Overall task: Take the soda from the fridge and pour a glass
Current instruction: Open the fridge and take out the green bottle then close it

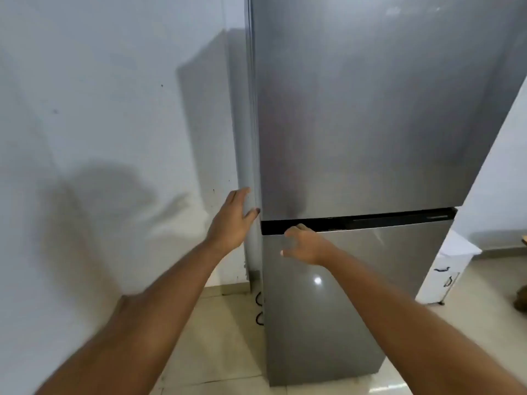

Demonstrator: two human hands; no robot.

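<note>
Soda: not in view; by my judgement it sits behind the closed doors of the tall brushed-steel two-door fridge (370, 124), so its shelf cannot be told.
Glass: none visible anywhere.
Fridge doors: the large upper door (370, 104) and the lower door (356, 295) both look shut, parted by a dark horizontal recess (370, 220).
Left hand (231, 220): fingers spread and loose, grasping nothing, laid against the fridge's left edge at the bottom corner of the upper door.
Right hand (305, 245): fingers curled, their tips at the near lip of the dark recess; whether they have already hooked the door edge I cannot tell.
Surroundings: pale wall (99, 124) on the left, carrying the arms' shadows; beige tiled floor (222, 337) below; white cabinet (439, 280) to the right, farther off.
Stage: the very start, door not yet opened.
Risk: a shallow fingertip hold could slip off the smooth lip against the seal's pull.
Risk: pulling the wrong door would waste the move.
Risk: a hard yank could rock bottles stored inside.
</note>
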